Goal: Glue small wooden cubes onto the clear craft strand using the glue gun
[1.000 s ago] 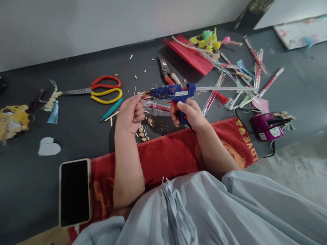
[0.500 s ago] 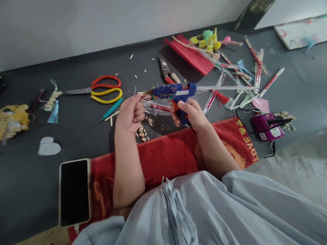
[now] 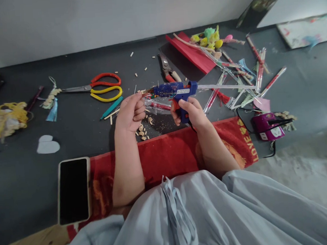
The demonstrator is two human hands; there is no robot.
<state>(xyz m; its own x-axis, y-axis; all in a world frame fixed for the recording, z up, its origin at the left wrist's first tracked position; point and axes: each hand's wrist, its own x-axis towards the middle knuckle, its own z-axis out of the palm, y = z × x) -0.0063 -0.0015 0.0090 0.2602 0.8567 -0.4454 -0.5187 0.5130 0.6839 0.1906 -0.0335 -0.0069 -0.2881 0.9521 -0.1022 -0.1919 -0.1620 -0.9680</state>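
Blue plastic fills the right hand (image 3: pixel 192 111), its fingers clamped on the grip of a hot glue gun (image 3: pixel 168 89) held level above the surface (image 3: pixel 83 127). The left hand (image 3: pixel 131 111) has thumb and forefinger pinched together just beside the gun's front end, at its nine o'clock; whatever lies between them is too small to make out. A translucent glue stick (image 3: pixel 227 86) juts from the gun's back at three o'clock.

Near the left hand, wood bits (image 3: pixel 142 133) are scattered at five o'clock and a teal pen (image 3: pixel 111 108) lies at nine. Farther out from the gun, scissors (image 3: pixel 106 98) with red and yellow handles lie at nine o'clock, red-handled pliers (image 3: pixel 165 65) at twelve, a red towel (image 3: pixel 165 152) at six and a smartphone (image 3: pixel 73 191) at eight.
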